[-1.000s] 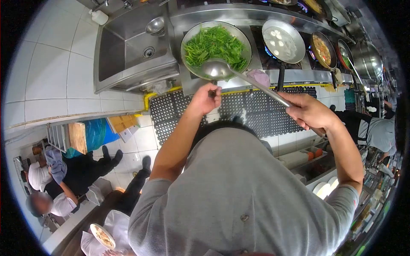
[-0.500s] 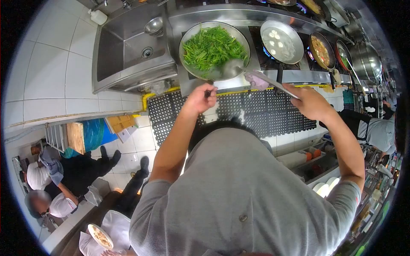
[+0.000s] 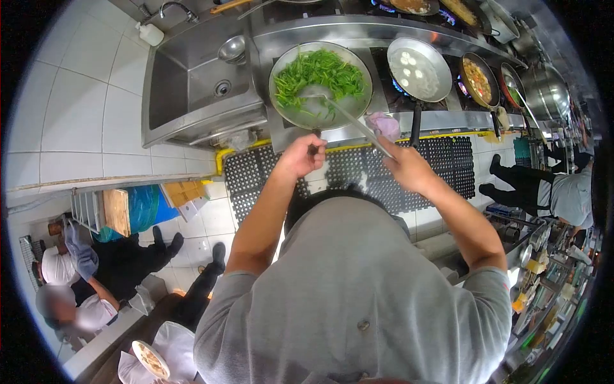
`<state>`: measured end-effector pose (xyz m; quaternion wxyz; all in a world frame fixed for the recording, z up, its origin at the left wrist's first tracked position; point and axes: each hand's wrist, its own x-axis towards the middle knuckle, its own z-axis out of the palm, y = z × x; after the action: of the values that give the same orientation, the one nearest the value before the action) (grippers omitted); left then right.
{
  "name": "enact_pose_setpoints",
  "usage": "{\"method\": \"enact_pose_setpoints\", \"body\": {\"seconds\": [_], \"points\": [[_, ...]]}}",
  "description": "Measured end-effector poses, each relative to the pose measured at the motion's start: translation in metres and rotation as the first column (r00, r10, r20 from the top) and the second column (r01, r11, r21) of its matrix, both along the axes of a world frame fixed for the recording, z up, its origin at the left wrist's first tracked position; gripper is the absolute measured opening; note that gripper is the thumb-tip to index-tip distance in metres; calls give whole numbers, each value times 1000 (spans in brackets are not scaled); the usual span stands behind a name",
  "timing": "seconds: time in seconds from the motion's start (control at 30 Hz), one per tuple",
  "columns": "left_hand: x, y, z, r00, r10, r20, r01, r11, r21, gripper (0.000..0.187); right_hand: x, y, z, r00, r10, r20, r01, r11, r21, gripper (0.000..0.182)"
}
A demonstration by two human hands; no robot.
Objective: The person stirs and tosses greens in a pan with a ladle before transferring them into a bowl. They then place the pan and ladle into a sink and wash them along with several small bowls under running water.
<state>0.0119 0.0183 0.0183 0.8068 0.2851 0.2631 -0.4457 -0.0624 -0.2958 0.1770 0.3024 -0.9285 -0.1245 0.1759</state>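
Nearest the camera was the person's own grey short-sleeved shirt [image 3: 358, 301], filling the lower middle of the view, with both bare forearms reaching forward from it. The left hand [image 3: 299, 155] was curled shut around the dark handle of the wide round steel wok [image 3: 291, 115], gripping it at the near rim, above the black perforated rubber floor mat [image 3: 377, 173]. The right hand [image 3: 404, 168] was likewise closed, its fingers wrapped around the end of the long-handled steel ladle [image 3: 348, 118], whose shaft ran up and to the left so that the bowl lay inside the wok, down among the chopped green leafy vegetables [image 3: 316, 73]. The greens were heaped mostly across the far half of the wok, with the near side showing bare metal. A crumpled pink cloth [image 3: 384, 123] lay on the steel edge of the range just right of the wok, under the ladle's shaft. Left of the wok was the rectangular stainless-steel sink [image 3: 185, 89], with a small steel bowl [image 3: 231, 46] at its far corner. Right of the wok sat a round steel pan of pale liquid [image 3: 419, 67] over a blue flame, and beyond it a pan of orange-red stew [image 3: 476, 80]. At the lower left, well apart from the range, people in white tops and caps [image 3: 70, 281] were crouched by a counter, and at the right edge another person's dark-trousered legs [image 3: 524, 176] stood on the tiles.
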Motion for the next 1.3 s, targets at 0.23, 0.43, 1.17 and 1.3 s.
{"method": "enact_pose_setpoints", "body": {"seconds": [0.23,0.43,1.17,1.3], "points": [[17,-4,4,990,41,-134,-39,999,23,18,-1,-42,116,987,153,49,-97,812,-576,59],[1,-10,-26,996,-92,21,93,994,-56,16,-14,-21,12,995,-59,80,76,968,-237,55],[-12,-17,27,995,-77,60,81,995,-65,20,-82,7,44,982,-188,5,188,980,-70,59],[20,-30,23,999,-33,41,33,999,11,14,-86,10,-1,978,-185,100,195,976,-101,61]]}}
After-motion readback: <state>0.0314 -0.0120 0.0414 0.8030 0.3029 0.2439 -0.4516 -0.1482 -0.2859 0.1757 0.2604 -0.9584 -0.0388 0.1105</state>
